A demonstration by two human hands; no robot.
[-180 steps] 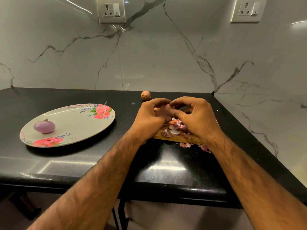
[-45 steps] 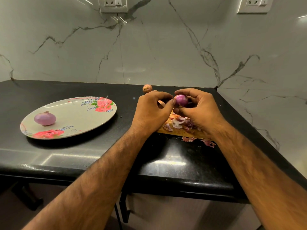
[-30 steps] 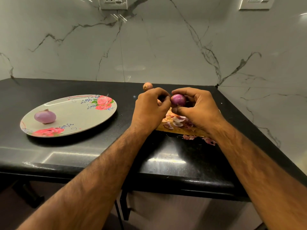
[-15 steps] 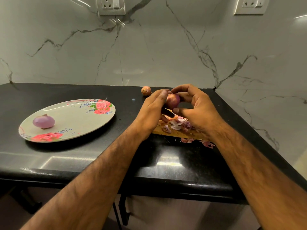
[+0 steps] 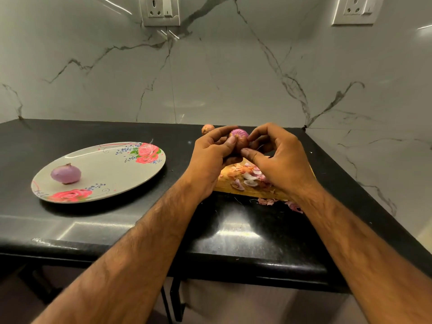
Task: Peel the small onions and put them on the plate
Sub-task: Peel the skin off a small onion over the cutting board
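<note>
Black polished countertop [image 5: 233, 230] fills the near field, crossed by two bare forearms. Slightly farther, loose skin scraps [image 5: 266, 201] are seen on the stone at the near edge of a wooden board [image 5: 225, 183], on which more peelings [image 5: 249, 181] are heaped. To the left, well apart from the board, a flowered plate [image 5: 105, 164] is shown with one peeled onion [image 5: 66, 173] lying near its left rim. Above the far part of the board, clear of its surface, the onion in work [image 5: 239, 139] is held between both hands: the left hand [image 5: 210, 160] is curled round its left side with the thumb pressed against it, and the right hand [image 5: 280, 164] pinches its right side between thumb and forefinger. Purple flesh is exposed on top, while a brownish patch on the lower face is judged to be skin left to strip. The bulb is judged light, firm and slippery where bared, with a dry, brittle skin; a hold across its middle is advised, with the skin lifted from the tip or root end. Just behind the left hand, an unpeeled onion [image 5: 207, 129] rests on the counter. A veined marble wall [image 5: 210, 78] with two sockets [image 5: 160, 10] closes the scene.
</note>
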